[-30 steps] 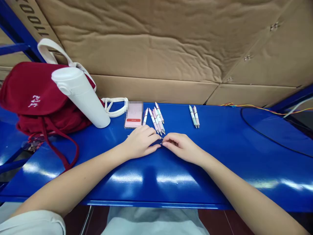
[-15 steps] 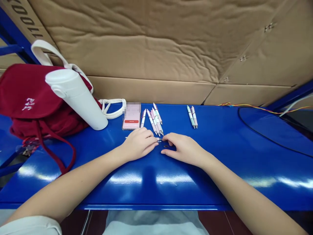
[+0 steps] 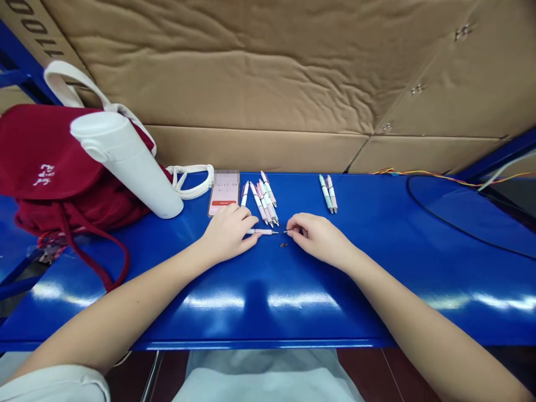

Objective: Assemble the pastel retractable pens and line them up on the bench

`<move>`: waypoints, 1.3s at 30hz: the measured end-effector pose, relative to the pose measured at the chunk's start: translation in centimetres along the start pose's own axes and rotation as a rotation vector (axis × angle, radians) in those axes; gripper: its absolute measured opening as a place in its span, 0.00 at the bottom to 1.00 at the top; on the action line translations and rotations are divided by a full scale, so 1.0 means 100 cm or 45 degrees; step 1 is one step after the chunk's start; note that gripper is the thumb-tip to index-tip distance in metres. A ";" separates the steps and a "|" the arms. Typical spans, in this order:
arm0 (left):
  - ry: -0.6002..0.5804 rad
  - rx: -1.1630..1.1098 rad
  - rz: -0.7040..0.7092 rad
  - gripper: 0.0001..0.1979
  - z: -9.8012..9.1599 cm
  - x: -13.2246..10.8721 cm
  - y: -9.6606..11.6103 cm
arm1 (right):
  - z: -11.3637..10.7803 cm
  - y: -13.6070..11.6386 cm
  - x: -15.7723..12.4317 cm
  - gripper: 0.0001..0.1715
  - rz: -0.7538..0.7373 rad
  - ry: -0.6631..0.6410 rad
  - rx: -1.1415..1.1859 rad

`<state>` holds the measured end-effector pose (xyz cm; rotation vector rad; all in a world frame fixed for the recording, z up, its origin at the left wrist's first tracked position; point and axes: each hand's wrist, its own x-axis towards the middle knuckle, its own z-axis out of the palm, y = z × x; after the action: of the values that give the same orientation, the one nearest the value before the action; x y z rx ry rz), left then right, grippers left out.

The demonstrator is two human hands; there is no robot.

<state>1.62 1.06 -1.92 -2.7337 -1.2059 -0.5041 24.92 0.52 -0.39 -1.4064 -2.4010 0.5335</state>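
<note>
On a glossy blue table (image 3: 368, 279), two bare forearms (image 3: 138, 307) reached in from the bottom of the view and nearly met at the middle. The left hand (image 3: 228, 233) lay with its fingertips over a white and pink pen (image 3: 263, 231), which rested flat on the table and pointed right. Its grip looked narrow and light, with the pen's far end showing past the fingers. The right hand (image 3: 317, 237) formed a narrow pinch on a thin dark rod (image 3: 288, 230), just beside the pen's tip and roughly in line with it. A tiny dark ring (image 3: 283, 244) lay on the table just below that small gap. Fine work like this would likely go best with both wrists resting, the pen pinned steady and the rod kept straight along the pen's line. Compared with the earlier view, the hands had drawn apart, and the pen now showed along most of its length. Beyond the hands lay a loose bunch of similar pens (image 3: 263, 201), a separate pair of pens (image 3: 329, 194) and a phone (image 3: 223, 192). Farther left, a white bottle (image 3: 125, 164) tilted against a red bag (image 3: 50, 162).
</note>
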 end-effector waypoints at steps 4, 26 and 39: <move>-0.053 -0.029 0.019 0.13 0.001 -0.001 -0.002 | 0.003 0.003 0.002 0.06 0.031 -0.038 -0.058; -0.053 -0.020 0.122 0.11 -0.001 0.001 -0.004 | 0.018 -0.001 0.005 0.08 -0.003 0.131 0.050; 0.055 -0.123 0.161 0.12 0.005 -0.001 -0.005 | 0.015 -0.002 0.005 0.09 -0.038 0.277 0.281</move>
<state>1.32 1.41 -2.42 -2.8399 -1.0164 -0.6180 23.89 0.62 -1.62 -1.2622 -2.1176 0.5850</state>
